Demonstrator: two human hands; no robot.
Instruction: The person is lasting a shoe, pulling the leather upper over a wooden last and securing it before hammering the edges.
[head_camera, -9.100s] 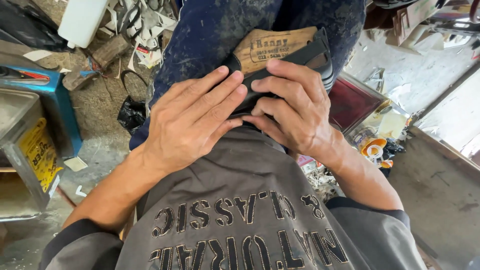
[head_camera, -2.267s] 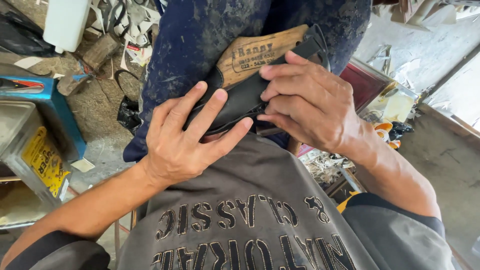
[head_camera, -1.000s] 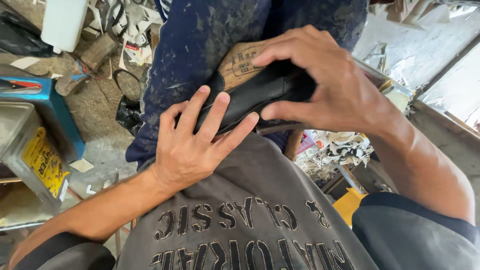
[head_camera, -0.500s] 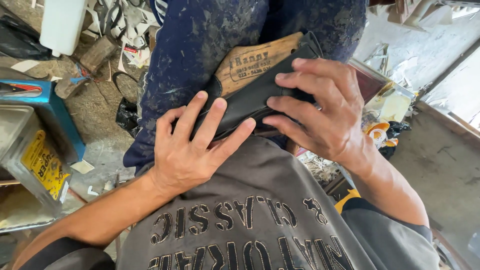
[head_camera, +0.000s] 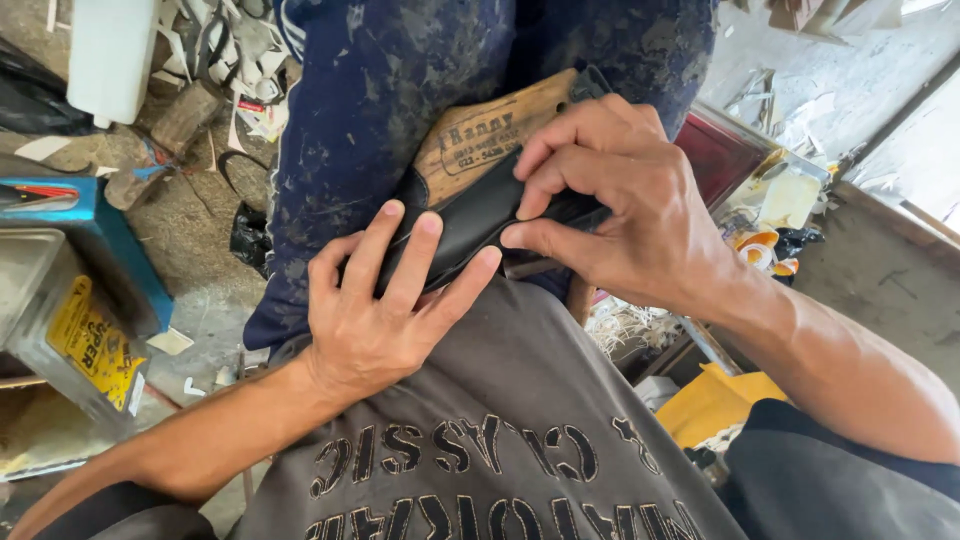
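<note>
A black leather piece (head_camera: 470, 220) lies stretched over a tan wooden form (head_camera: 485, 135) that rests on my lap, against my stained dark blue trousers (head_camera: 400, 90). My left hand (head_camera: 385, 300) lies flat with spread fingers, pressing the near left part of the black leather. My right hand (head_camera: 620, 200) pinches and presses the leather's right part with fingertips and thumb. The lower edge of the wooden form is hidden under both hands.
My grey printed shirt (head_camera: 490, 450) fills the bottom. A metal tin with a yellow label (head_camera: 70, 330) and a blue box (head_camera: 110, 240) stand at left on a dirty floor with scraps. A dark red box (head_camera: 735, 150) and a yellow sheet (head_camera: 705, 405) sit at right.
My right hand lifted off toward the upper right about a second ago, then came back down onto the leather's right part. My left hand stayed pressed flat in about the same place.
</note>
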